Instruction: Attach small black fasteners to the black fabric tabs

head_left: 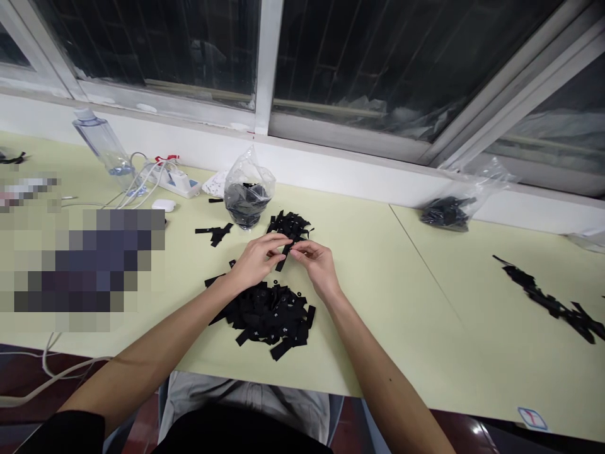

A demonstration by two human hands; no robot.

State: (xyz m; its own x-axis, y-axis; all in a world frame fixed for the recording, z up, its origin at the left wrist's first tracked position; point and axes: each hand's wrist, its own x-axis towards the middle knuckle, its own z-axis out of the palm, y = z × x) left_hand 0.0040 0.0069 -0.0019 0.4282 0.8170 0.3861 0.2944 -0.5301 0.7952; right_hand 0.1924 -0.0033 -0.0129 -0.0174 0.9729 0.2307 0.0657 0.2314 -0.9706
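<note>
Heap of black strips [274,321] lies between forearms, near front edge of table [378,277]. Beyond it, single strip [280,263] slants between hands, just short of smaller pile [295,222]. Left hand [255,260]: thumb and fingers pinched on strip. Right hand [316,261]: thumb and forefinger clamped on same strip; exact contact too small to tell. Loose strips [220,234] left of smaller pile. Farther, clear bag [250,195] with dark contents; second bag [447,213] right, near wall [331,173]; bottle [104,146] far left.
</note>
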